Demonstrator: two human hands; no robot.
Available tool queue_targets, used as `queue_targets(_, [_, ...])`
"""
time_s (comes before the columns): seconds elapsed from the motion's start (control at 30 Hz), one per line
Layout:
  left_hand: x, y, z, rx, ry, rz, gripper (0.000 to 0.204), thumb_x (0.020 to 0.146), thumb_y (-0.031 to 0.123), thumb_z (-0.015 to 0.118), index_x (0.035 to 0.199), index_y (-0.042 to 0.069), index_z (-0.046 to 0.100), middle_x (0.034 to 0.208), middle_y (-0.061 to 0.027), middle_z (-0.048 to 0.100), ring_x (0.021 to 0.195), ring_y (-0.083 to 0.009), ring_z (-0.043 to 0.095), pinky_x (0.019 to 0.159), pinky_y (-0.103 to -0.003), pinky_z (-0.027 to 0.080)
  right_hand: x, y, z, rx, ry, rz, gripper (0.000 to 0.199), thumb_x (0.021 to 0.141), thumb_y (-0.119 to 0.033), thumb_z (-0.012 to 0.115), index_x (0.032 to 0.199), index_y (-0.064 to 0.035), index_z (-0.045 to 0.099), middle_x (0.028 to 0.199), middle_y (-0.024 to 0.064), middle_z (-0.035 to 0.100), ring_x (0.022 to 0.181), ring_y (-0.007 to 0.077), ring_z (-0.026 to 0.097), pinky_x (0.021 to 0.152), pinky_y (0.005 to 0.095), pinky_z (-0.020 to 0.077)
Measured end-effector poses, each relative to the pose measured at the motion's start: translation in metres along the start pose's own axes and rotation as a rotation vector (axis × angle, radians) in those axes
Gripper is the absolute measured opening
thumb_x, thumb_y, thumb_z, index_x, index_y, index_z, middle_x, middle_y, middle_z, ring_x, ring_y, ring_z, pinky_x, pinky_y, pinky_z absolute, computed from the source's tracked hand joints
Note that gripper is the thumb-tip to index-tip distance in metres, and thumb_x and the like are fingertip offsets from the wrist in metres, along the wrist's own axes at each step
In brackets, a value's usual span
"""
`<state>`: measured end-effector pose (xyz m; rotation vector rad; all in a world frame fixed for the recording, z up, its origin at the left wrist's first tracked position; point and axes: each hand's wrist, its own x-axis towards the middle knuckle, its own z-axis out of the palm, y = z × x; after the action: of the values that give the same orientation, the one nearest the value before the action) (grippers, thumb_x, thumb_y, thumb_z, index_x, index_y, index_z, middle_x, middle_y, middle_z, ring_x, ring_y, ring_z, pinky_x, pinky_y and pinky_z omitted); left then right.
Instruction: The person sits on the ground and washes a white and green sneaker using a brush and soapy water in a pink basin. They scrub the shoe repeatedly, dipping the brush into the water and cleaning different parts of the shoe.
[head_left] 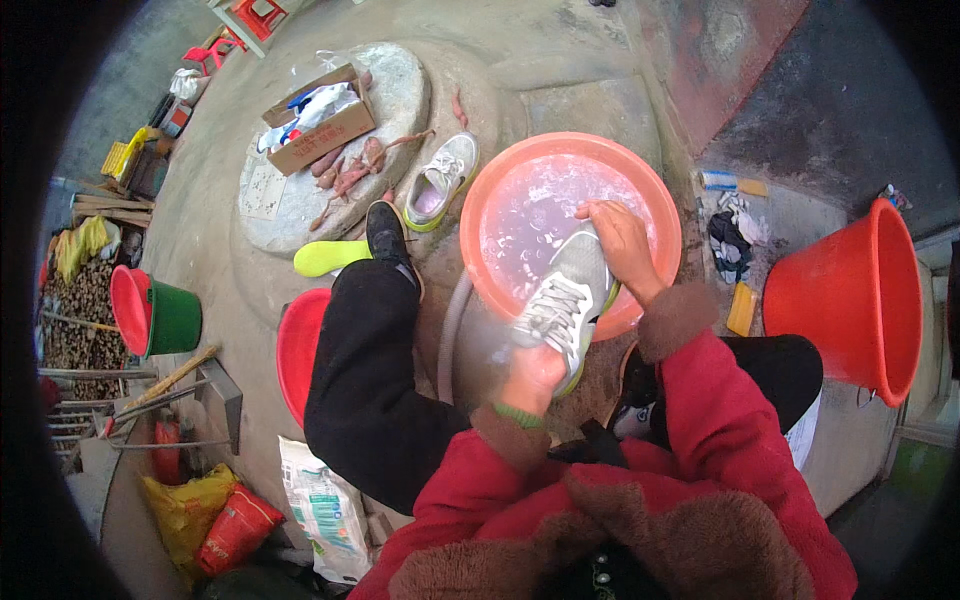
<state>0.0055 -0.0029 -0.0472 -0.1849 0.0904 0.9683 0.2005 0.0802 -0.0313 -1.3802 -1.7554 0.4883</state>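
A wet grey-and-white sneaker (572, 295) with pale laces and a yellow-green sole is held tilted over the near part of an orange basin (484, 285). My left hand (538, 372) is at its heel opening, partly inside the shoe and gripping it. At the toe, my right hand (622, 243) is closed with bent fingers; whatever they hold, if anything, is hidden. Cloudy, foamy water (530, 205) fills the basin. The matching sneaker (442, 180) stands on the ground left of the basin, near a bright yellow-green insole (328, 258).
A round stone slab (395, 85) bears a cardboard box (322, 137) and several sweet potatoes (350, 175). A large red bucket (850, 300) stands at right, near a yellow block (741, 309). A grey hose (452, 340) runs beside the basin. At left is a green-and-red bucket (170, 318).
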Motion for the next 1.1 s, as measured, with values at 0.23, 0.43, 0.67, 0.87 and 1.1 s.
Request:
queue_targets(0.23, [-0.003, 0.012, 0.001, -0.045, -0.176, 0.035, 0.042, 0.107, 0.022, 0.035, 0.140, 0.001, 0.049, 0.144, -0.0137, 0.054, 0.131, -0.0247, 0.053, 0.114, -0.040, 0.042, -0.076, -0.089, 0.040, -0.132, 0.176, 0.018, 0.070, 0.096, -0.027, 0.059, 0.155, -0.0020, 0.032, 0.164, 0.0229, 0.021, 0.149, 0.0415, 0.024, 0.121, 0.0542, 0.0158])
queue_targets(0.43, [-0.002, -0.002, 0.014, -0.055, -0.098, -0.086, 0.026, 0.104, 0.017, 0.040, 0.119, 0.001, 0.054, 0.109, -0.0067, 0.062, 0.109, -0.0177, 0.060, 0.107, -0.034, 0.045, 0.005, -0.051, -0.007, -0.169, 0.068, 0.093, 0.054, 0.098, -0.027, 0.054, 0.147, -0.0073, 0.048, 0.155, 0.0149, 0.044, 0.147, 0.0371, 0.032, 0.119, 0.0569, 0.0192])
queue_targets(0.67, [-0.007, -0.010, 0.035, 0.368, 0.467, 0.143, 0.028, 0.106, 0.019, 0.046, 0.128, 0.006, 0.057, 0.112, -0.0009, 0.067, 0.079, -0.0076, 0.059, 0.077, -0.026, 0.054, -0.048, -0.070, 0.017, -0.345, 0.027, -0.165, 0.045, 0.094, -0.027, 0.056, 0.135, -0.0094, 0.060, 0.146, 0.0099, 0.054, 0.146, 0.0305, 0.037, 0.115, 0.0602, 0.0238])
queue_targets(0.87, [-0.004, -0.013, 0.050, 0.753, 0.471, -0.122, 0.032, 0.107, 0.023, 0.049, 0.133, 0.006, 0.055, 0.104, -0.0016, 0.065, 0.061, -0.0089, 0.052, 0.053, -0.025, 0.047, -0.019, -0.031, 0.004, -0.345, -0.251, 0.122, 0.039, 0.096, -0.025, 0.054, 0.130, -0.0077, 0.062, 0.135, 0.0121, 0.061, 0.138, 0.0306, 0.046, 0.114, 0.0529, 0.0297])
queue_targets(1.1, [-0.002, -0.006, 0.002, 1.218, 0.570, -0.069, 0.035, 0.103, 0.036, 0.059, 0.126, 0.009, 0.055, 0.085, -0.0016, 0.058, 0.044, -0.0100, 0.045, 0.041, -0.027, 0.042, -0.040, -0.055, 0.020, -0.342, 0.106, -0.184, 0.035, 0.097, -0.024, 0.054, 0.125, -0.0054, 0.063, 0.122, 0.0132, 0.064, 0.121, 0.0337, 0.057, 0.103, 0.0474, 0.0424])
